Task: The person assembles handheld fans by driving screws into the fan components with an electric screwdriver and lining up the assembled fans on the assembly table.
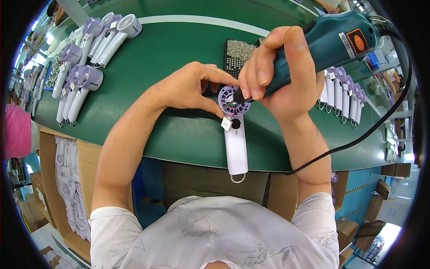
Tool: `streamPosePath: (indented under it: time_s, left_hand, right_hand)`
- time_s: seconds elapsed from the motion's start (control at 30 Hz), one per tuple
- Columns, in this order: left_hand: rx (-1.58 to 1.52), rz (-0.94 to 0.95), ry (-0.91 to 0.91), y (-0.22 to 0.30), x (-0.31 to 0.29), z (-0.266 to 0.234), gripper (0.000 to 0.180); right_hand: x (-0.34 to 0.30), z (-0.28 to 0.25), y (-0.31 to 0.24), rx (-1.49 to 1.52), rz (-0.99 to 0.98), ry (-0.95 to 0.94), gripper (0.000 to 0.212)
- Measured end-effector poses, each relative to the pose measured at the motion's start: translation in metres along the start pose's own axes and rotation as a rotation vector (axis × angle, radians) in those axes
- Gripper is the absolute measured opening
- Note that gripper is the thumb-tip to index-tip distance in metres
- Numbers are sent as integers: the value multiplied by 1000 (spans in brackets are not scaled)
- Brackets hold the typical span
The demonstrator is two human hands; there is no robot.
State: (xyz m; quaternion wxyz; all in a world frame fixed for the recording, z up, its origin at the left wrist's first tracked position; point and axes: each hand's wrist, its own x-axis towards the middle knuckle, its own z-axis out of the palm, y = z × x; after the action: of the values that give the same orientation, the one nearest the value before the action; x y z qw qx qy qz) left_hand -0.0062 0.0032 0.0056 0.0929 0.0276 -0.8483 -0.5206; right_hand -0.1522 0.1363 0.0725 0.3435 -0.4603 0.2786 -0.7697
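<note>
My right hand (286,76) is wrapped round a teal electric screwdriver (323,45), its black tip down in the round purple head of a handheld fan (233,101). The fan lies on the green table with its white handle (236,150) and wire loop toward me. My left hand (197,87) curls beside the fan head, with thumb and fingers gripping its left rim. A small white tag (226,123) on a thin wire hangs by the thumb. Beyond the fan sits a black screw tray (238,56) filled with small silvery screws, partly behind my right hand.
Several white-and-purple fans (78,85) lie in groups at the left, with another row (342,94) at the right. A black cable (358,142) loops from the screwdriver past my right arm. Below the left table edge stands a cardboard box (87,166) of white fan parts. A pink-sleeved person (18,131) is at far left.
</note>
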Motion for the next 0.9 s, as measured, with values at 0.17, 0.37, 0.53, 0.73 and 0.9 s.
streamPosePath:
  time_s: [0.17,0.37,0.53,0.73,0.9]
  left_hand:
    - [22,-13,-9,4,0,-1,67]
    - [28,-19,-14,3,1,-1,67]
    - [41,-15,-5,3,1,-4,66]
    - [-2,109,-8,-5,6,1,62]
    - [42,165,-10,-11,4,7,60]
  right_hand:
    - [-2,-7,0,-157,28,-59,35]
    - [-1,-11,4,-136,34,-47,35]
    - [2,-5,4,81,49,33,25]
    - [-9,-13,12,77,86,-8,18]
    - [-21,-7,9,-40,65,-96,10]
